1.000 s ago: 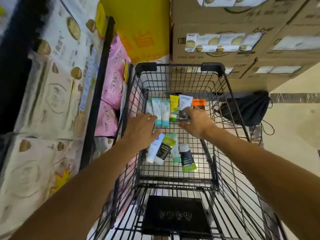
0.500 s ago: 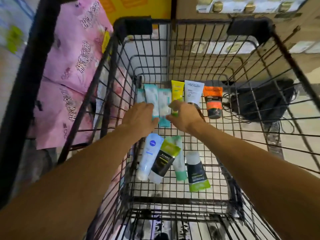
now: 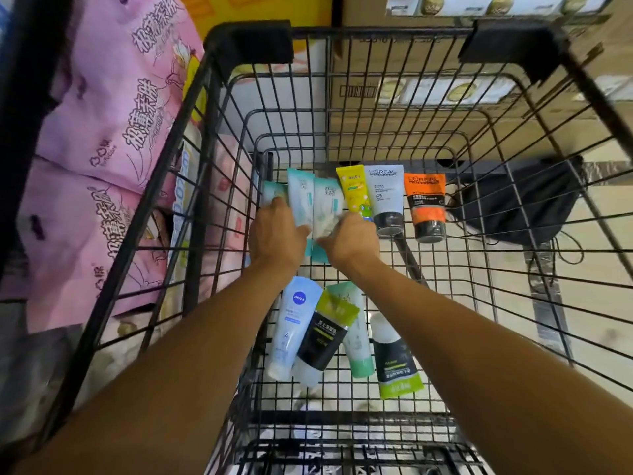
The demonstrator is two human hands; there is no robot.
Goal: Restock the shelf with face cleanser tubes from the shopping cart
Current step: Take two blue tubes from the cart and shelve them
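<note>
Several face cleanser tubes lie on the floor of the black wire shopping cart (image 3: pixel 376 33). The far row holds three teal-and-white tubes (image 3: pixel 300 192), a yellow tube (image 3: pixel 352 188), a grey L'Oreal tube (image 3: pixel 383 193) and an orange one (image 3: pixel 424 204). My left hand (image 3: pixel 275 238) grips the second teal tube, thumb across it, and its fingers cover part of the leftmost one. My right hand (image 3: pixel 351 240) curls its fingers on the third teal tube (image 3: pixel 327 200), which is blurred. Nearer me lie a Nivea tube (image 3: pixel 293 323), a black-and-green tube (image 3: pixel 325 334), a green-capped tube (image 3: pixel 358 347) and a dark tube with a lime end (image 3: pixel 394 365).
Pink packs (image 3: pixel 102 138) fill the shelf close to the cart's left side. Cardboard boxes (image 3: pixel 428 132) are stacked beyond its far end. A black bag (image 3: pixel 520 200) with cords lies on the floor to the right, seen through the wires.
My head has come closer over the cart. Both hands slid left along the far row, from the white and yellow tubes onto the teal tubes.
</note>
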